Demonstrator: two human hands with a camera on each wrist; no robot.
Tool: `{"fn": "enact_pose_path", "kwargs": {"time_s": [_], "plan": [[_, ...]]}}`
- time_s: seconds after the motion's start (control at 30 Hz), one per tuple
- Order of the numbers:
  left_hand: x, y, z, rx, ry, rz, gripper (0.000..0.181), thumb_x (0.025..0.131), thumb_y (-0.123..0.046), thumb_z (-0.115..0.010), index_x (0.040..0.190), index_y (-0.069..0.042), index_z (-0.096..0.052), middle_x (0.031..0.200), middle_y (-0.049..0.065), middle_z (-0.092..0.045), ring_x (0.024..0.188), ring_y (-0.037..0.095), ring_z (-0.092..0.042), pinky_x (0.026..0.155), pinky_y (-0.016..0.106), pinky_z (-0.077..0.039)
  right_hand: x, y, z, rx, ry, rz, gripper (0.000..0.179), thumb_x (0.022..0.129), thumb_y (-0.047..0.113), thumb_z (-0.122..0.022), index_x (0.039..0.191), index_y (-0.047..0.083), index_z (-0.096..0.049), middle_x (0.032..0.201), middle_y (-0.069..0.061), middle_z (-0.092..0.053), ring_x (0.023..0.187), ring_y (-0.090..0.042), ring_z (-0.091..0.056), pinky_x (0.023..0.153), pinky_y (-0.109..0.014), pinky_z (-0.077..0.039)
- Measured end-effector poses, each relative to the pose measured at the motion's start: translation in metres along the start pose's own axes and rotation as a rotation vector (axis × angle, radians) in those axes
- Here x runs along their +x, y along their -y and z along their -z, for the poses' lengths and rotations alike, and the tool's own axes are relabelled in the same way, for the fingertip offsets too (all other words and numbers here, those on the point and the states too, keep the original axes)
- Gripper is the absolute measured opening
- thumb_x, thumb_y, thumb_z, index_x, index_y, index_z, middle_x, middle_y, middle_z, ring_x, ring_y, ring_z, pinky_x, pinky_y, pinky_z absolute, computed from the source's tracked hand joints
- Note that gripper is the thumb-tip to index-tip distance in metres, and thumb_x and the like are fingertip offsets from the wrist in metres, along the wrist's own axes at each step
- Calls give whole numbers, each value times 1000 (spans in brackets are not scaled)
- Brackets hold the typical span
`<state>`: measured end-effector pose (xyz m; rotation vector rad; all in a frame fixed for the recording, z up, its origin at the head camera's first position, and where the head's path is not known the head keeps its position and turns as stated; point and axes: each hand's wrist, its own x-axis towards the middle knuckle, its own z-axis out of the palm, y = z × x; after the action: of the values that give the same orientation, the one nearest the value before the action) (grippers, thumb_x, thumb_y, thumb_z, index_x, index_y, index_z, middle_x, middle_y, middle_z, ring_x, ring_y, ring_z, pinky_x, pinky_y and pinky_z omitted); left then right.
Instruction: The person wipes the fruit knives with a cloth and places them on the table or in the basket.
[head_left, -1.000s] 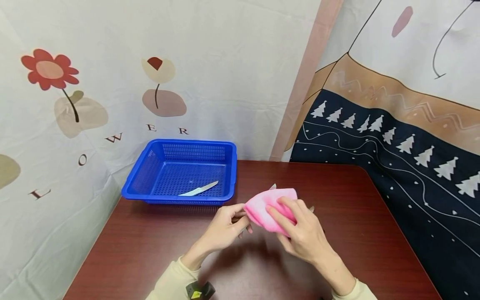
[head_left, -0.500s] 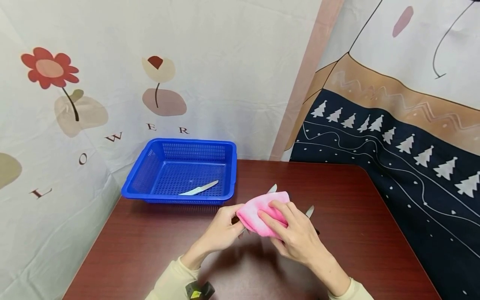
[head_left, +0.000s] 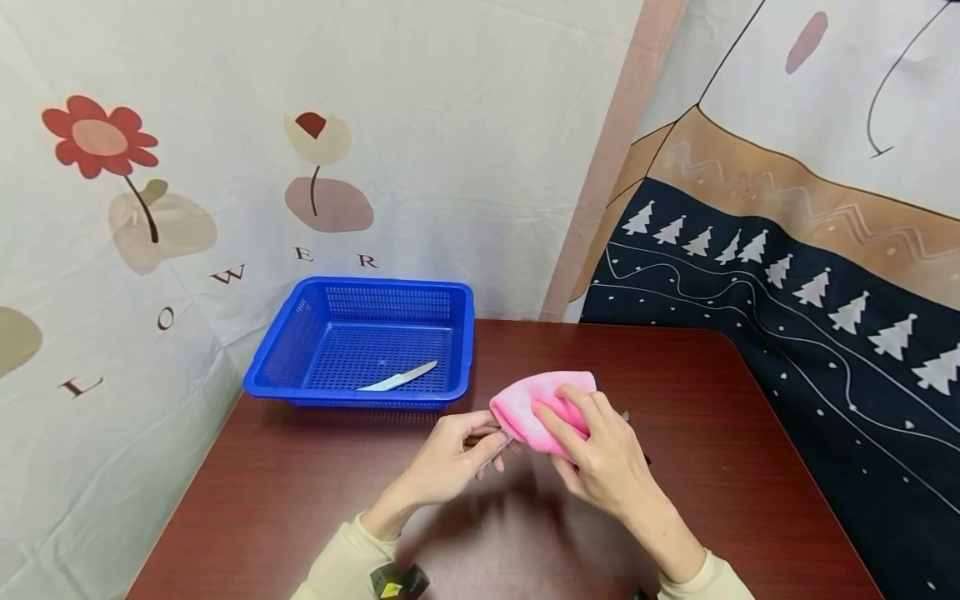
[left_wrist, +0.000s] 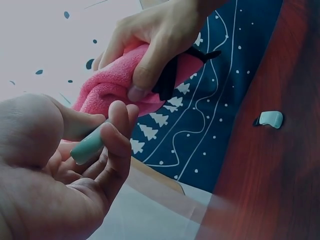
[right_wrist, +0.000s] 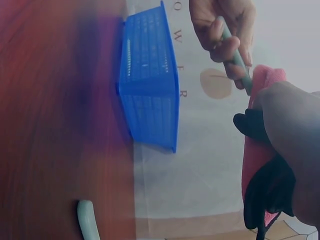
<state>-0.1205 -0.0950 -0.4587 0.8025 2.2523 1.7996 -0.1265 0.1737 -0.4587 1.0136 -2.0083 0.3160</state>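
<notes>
My left hand (head_left: 447,458) holds a knife by its pale green handle (left_wrist: 87,147), thumb and fingers curled round it. A folded pink cloth (head_left: 534,410) covers the blade, so the tip is hidden. My right hand (head_left: 613,467) grips the cloth from above, with fingers pressed on it. In the right wrist view the handle (right_wrist: 235,55) runs from the left hand towards the cloth's edge. Dark shapes (right_wrist: 270,190) show along the cloth there; what they are I cannot tell. Another knife (head_left: 401,378), light-handled, lies in the blue basket (head_left: 457,367).
Behind my right hand, a small metal tip (head_left: 625,416) and a dark bit (head_left: 648,459) peek out on the brown table (head_left: 720,467). A pale green handle (left_wrist: 271,119) lies on the table in the left wrist view. Printed curtains (head_left: 480,150) hang behind.
The cloth in my right hand slid down-left towards the knife's handle, baring the blade tip, then moved back up-right and covers it now. My left hand stays nearly in place.
</notes>
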Motion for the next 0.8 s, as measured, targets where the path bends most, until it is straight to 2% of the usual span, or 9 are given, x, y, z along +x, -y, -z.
{"fn": "enact_pose_path", "kwargs": {"time_s": [0.1,0.23,0.53,0.67,0.8], "plan": [[0,0,0,-21,19,-13,22,115,-10,-62,126,0,-77,104,19,-85,66,0,-65,55,25,-56,-2,-5,0,-4,-2,-21,42,108,27,-54,139,13,-78,131,-23,-70,95,-33,-60,60,-42,-57],[-1,0,-1,-43,38,1,23,115,-11,-62,129,1,-76,104,20,-85,66,1,-64,55,22,-54,-4,-13,0,-17,-7,-50,43,107,28,-53,139,11,-78,131,-25,-69,95,-35,-60,64,-45,-59],[-3,2,-2,-49,49,50,23,114,-12,-63,130,-2,-77,103,18,-85,67,3,-64,56,22,-52,-8,-30,5,-48,-28,-130,45,108,32,-52,139,11,-78,134,-27,-68,97,-39,-61,57,-47,-57],[-4,4,-3,-46,41,65,23,114,-11,-64,131,-3,-77,103,17,-85,68,3,-64,56,20,-50,-12,-39,9,-49,-15,-194,46,99,25,-63,140,11,-78,135,-27,-67,101,-41,-61,56,-50,-59],[-4,5,-2,-55,34,68,24,114,-12,-63,132,-3,-76,105,17,-85,73,3,-68,59,20,-52,-19,-48,13,-63,33,-270,55,87,16,-76,141,12,-77,137,-28,-65,107,-41,-61,60,-53,-63]]}}
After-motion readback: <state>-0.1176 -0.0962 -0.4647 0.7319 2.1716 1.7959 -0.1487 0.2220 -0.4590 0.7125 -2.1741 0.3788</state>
